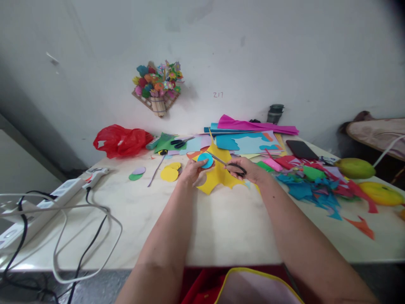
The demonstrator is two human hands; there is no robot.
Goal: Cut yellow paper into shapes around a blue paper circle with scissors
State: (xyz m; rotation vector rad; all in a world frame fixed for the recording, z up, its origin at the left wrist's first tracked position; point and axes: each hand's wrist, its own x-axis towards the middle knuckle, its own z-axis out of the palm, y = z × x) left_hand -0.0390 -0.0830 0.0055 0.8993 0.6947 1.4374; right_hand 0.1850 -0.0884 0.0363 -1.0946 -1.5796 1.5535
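My left hand (191, 171) pinches a blue paper circle (205, 160) together with a sheet of yellow paper (221, 171) around and behind it. The yellow sheet has curved bites along its lower edge. My right hand (245, 168) is closed on the black handles of a pair of scissors (220, 159), whose blades point left towards the blue circle. Left of my left hand lie several yellow circles (169, 174) in a loose pile. Further left, a lilac circle (139, 170) overlaps a green circle (135, 177).
Paper scraps (311, 185) pile up at right, near a phone (302, 150) and a green mango-shaped object (355, 168). A red plastic bag (122, 140) and a second pair of scissors (181, 143) lie at the back. A power strip (41, 211) with cables lines the left edge.
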